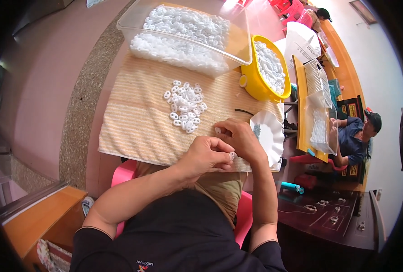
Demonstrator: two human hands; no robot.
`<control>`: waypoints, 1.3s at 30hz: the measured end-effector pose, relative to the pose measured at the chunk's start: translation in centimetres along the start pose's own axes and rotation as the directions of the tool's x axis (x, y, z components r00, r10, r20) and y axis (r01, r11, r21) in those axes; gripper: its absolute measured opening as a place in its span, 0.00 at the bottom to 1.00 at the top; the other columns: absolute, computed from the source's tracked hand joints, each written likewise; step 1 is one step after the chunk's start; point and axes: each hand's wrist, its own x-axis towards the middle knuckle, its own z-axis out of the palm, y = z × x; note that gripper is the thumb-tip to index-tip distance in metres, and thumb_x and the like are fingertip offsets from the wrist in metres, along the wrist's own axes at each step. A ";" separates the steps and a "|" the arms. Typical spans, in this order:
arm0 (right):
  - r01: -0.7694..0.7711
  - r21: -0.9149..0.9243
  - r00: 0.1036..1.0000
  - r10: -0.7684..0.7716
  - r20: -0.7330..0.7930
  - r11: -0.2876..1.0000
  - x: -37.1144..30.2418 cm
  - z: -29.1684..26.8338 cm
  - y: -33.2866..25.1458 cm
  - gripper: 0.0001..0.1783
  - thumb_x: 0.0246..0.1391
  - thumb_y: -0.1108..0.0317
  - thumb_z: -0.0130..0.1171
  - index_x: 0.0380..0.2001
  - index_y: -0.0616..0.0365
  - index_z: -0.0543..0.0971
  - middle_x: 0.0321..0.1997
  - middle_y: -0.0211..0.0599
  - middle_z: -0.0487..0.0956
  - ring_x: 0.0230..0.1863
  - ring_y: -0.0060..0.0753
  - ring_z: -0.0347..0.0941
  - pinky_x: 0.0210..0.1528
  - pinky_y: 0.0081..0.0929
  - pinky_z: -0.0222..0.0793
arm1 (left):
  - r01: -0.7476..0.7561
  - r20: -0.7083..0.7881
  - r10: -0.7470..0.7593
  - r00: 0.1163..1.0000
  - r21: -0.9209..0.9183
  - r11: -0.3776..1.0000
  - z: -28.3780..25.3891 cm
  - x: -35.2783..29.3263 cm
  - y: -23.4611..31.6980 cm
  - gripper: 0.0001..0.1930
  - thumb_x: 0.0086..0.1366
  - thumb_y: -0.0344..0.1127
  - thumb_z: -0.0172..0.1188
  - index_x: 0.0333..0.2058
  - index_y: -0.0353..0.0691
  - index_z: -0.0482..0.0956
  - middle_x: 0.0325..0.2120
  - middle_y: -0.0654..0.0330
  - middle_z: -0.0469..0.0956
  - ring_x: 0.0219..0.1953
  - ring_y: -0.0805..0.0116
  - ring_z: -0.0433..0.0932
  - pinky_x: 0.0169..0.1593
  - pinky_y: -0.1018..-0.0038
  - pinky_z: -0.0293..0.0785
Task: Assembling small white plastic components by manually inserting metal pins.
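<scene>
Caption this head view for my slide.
Left hand and right hand hold small white pieces near a pile on striped cloth.

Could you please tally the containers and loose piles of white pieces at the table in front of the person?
Clear bin: 1
Yellow tub: 1
White wavy-rimmed plate: 1
Loose pile of white pieces: 1
Total: 4

Cloth (135, 104) striped pale orange and cream. Tub (252, 75) by far right corner bright yellow; frilled dish (269, 129) at right edge white. Loose pieces (183, 109) white.
</scene>
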 end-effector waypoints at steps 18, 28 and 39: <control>-0.218 0.660 0.930 0.358 -0.083 0.719 -2.3 1.3 3.0 0.15 0.49 0.79 0.64 0.42 0.68 0.77 0.28 0.28 0.76 0.29 0.15 0.71 0.31 0.14 0.69 | -0.154 -0.144 0.149 0.978 -0.028 0.988 -1.1 0.5 2.0 0.07 0.60 0.24 0.60 0.37 0.30 0.77 0.32 0.56 0.79 0.33 0.71 0.79 0.39 0.74 0.80; -0.176 0.784 0.930 0.363 -0.066 0.595 -3.0 2.0 2.9 0.16 0.50 0.82 0.61 0.44 0.68 0.76 0.34 0.32 0.77 0.33 0.22 0.76 0.37 0.17 0.72 | -0.161 -0.169 0.147 0.975 -0.067 0.985 -1.6 0.8 2.1 0.07 0.60 0.24 0.60 0.37 0.31 0.77 0.32 0.56 0.79 0.32 0.71 0.80 0.39 0.74 0.80; -0.198 0.779 0.926 0.374 -0.050 0.594 -2.8 2.2 2.8 0.12 0.56 0.76 0.59 0.43 0.68 0.76 0.34 0.36 0.80 0.36 0.22 0.76 0.39 0.19 0.73 | -0.149 -0.192 0.131 0.973 -0.081 0.986 -1.5 0.8 2.6 0.07 0.60 0.24 0.60 0.37 0.31 0.77 0.31 0.56 0.79 0.32 0.70 0.80 0.39 0.74 0.80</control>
